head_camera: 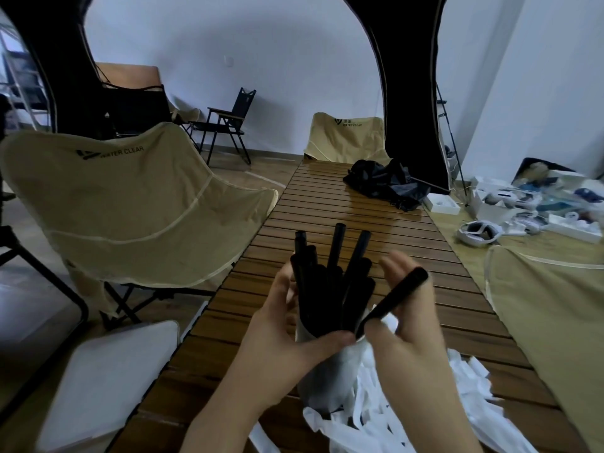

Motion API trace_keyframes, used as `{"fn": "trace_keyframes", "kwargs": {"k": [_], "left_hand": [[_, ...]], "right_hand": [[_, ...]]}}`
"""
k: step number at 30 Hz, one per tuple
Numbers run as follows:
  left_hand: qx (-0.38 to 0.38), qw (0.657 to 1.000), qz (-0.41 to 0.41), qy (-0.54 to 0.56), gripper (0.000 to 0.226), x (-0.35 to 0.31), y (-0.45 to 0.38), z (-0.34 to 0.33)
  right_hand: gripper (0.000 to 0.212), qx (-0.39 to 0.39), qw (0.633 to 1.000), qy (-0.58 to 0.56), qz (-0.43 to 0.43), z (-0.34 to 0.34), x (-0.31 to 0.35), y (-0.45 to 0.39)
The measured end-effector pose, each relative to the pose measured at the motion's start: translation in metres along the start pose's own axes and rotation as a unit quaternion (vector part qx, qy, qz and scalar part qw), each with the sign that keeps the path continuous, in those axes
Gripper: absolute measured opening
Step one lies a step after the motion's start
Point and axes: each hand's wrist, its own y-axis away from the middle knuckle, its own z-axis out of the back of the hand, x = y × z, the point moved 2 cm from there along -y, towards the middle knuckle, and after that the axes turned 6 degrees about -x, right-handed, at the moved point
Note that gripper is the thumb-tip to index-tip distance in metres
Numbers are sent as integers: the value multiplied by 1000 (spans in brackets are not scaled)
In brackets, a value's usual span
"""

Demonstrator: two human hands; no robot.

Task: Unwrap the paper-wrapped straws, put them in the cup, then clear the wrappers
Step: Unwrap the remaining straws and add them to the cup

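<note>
One loose black straw [394, 300] is sitting in the right hand [415, 318], pinched near its lower end between thumb and fingers, other fingers spread and raised. It is tilting up and to the right, its lower tip just beside the cup rim. Can't tell whether the tip is touching the rim.

The left hand [287, 325] is gripping the white cup [322, 377], fingers and thumb curling round its upper part, thumb lying across the near side. The cup is standing on the slatted wooden table [359, 204], near its close end.

Many black straws [330, 286] are already standing in the cup, fanning out, the tallest ones leaning up and away from the camera. Exact count is not readable; they are overlapping.

A pile of white paper wrappers [408, 407] is lying on the table just right of the cup and in front of it, touching its base, partly hidden under the right forearm.

Further off: a crumpled black bag [385, 184] is lying at the far end of the table. A tan folding chair [130, 207] is standing left of the table, another tan chair [346, 135] at the far end. White headsets and boxes [523, 207] are lying scattered on the floor to the right.
</note>
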Motion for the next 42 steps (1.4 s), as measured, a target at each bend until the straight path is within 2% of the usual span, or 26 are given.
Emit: {"fn": "trace_keyframes", "kwargs": {"k": [2,4,6,9,12,18,20,23,25,30,32,35,39,42], "left_hand": [[-19,1000,2,-8,78,0,-1,-2],[-31,999,2,-17,74,2,-2,-4],[-29,999,6,-25,67,2,-2,-6],[-37,999,-3,-34,58,-1,-3,-8],[-42,998,13,-35,59,-3,-4,-9],[-26,999,41,6,78,-4,-2,-12],[-23,998,52,16,69,-3,-2,-11],[-20,997,66,22,55,-6,-2,-10],[-27,997,67,12,53,-7,-3,-9],[-21,998,63,-8,58,-5,-7,-10],[-39,998,46,-30,61,-7,-5,-11],[-73,997,9,5,57,-9,1,-14],[-121,992,20,9,43,-11,0,-16],[-120,993,24,-2,44,-15,0,-21]], "right_hand": [[77,0,995,-89,40,5,11,2],[82,-3,988,-122,94,6,22,5],[83,-3,984,-94,149,3,26,6],[66,22,980,-9,200,-5,21,5],[62,19,986,19,163,-7,10,2],[93,11,997,-80,22,-10,-1,2],[85,58,996,-62,-4,-13,-9,3],[54,136,990,-27,14,-17,-14,4],[42,158,987,-16,20,-18,-15,4],[55,163,986,-5,35,-20,-21,3],[58,157,987,-9,26,-20,-26,4],[63,154,987,-33,11,-19,-30,4],[44,142,987,-75,-3,-16,-32,-2],[44,126,990,-69,-1,-16,-33,-3]]}}
